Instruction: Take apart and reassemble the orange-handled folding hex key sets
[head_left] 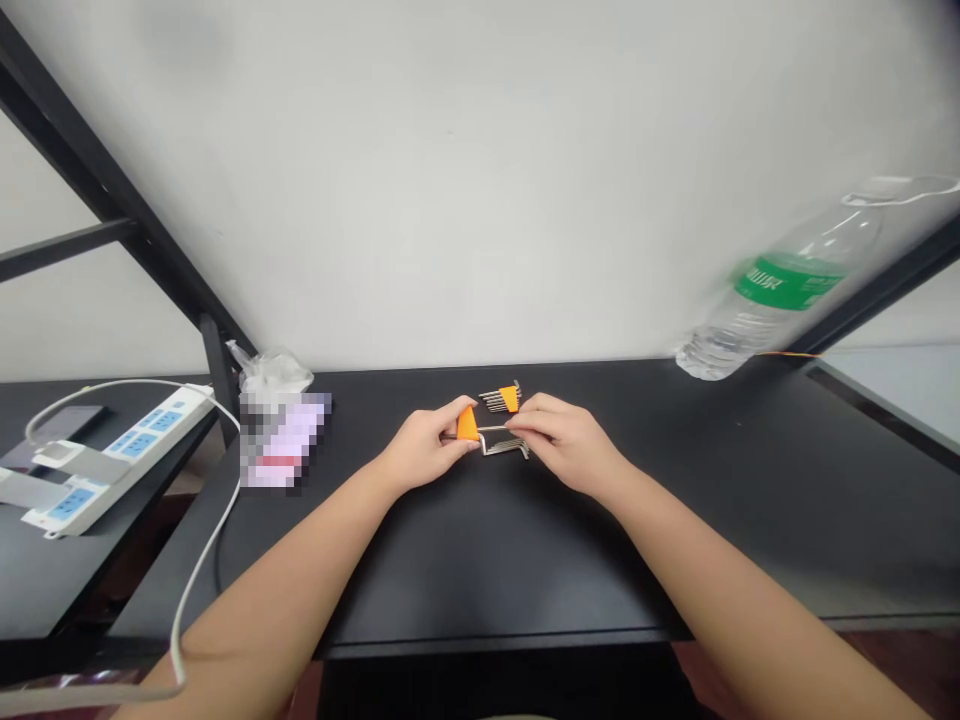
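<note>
Left hand [427,446]: fingers closed on 1 orange holder [467,425], mid-width over the surface [480,580]. Right hand [562,437]: fingers pinching 1 hex key [493,429] that runs to the holder; too small to tell whether seated. Judged done: 2nd holder [509,399], just behind, carries its row. Judged remaining: loose keys [506,447] beside the hands. Front edge well apart; open room rightward, bottle [787,285] far right, wall [450,200] behind.

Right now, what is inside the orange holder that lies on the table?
Several metal keys sit in the orange holder, parts showing on both sides; the lengths inside are covered.
</note>
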